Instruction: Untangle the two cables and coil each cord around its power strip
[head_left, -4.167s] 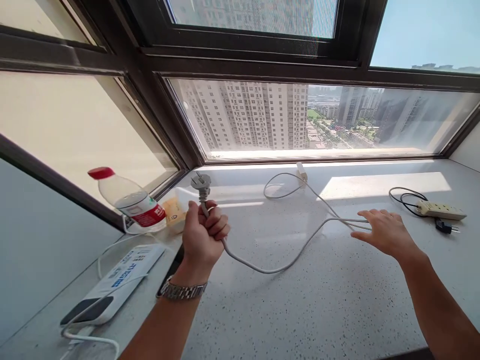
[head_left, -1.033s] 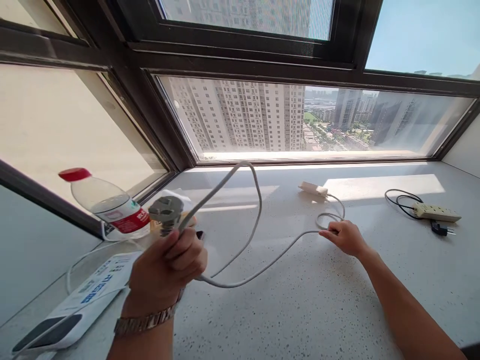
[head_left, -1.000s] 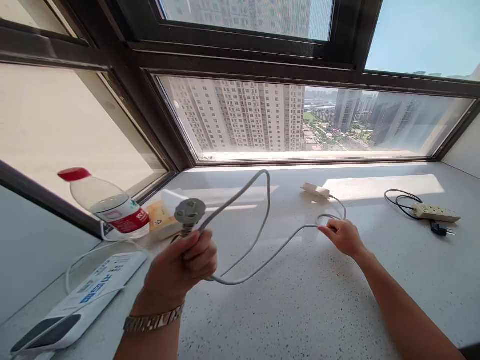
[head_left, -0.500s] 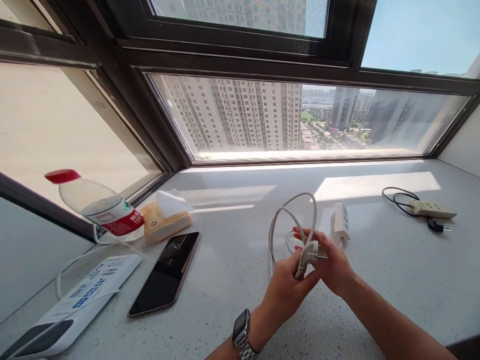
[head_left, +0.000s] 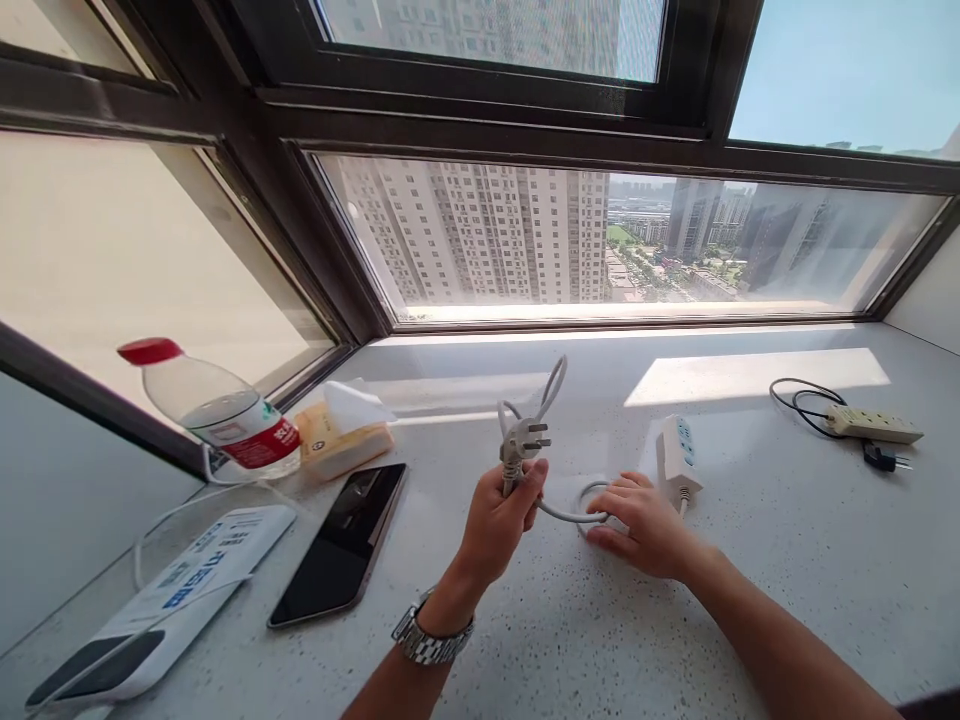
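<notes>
My left hand (head_left: 501, 525), with a metal-banded watch (head_left: 435, 628) on the wrist, is closed round the base of a white three-pin plug (head_left: 521, 445). The pins point right, and a loop of white power cord (head_left: 553, 385) sticks up behind the plug. From that hand the cord runs right to my right hand (head_left: 641, 525), whose fingers are curled over it low at the countertop; a small coil shows by the fingertips. Just beyond the right hand lies a white power strip (head_left: 677, 455), its cord end partly hidden by the hand.
On the left are a black phone (head_left: 341, 545), a tissue pack (head_left: 349, 445), a red-capped water bottle (head_left: 240, 420) and a white box-like item (head_left: 180, 600) with blue print. A cream power strip (head_left: 874, 423) with black cord lies far right. Windows border the stone countertop (head_left: 600, 640).
My hands have moved apart: the left went left and up with the plug, the right went down onto the cord. The big cord loop has become smaller. The view shifted slightly.
</notes>
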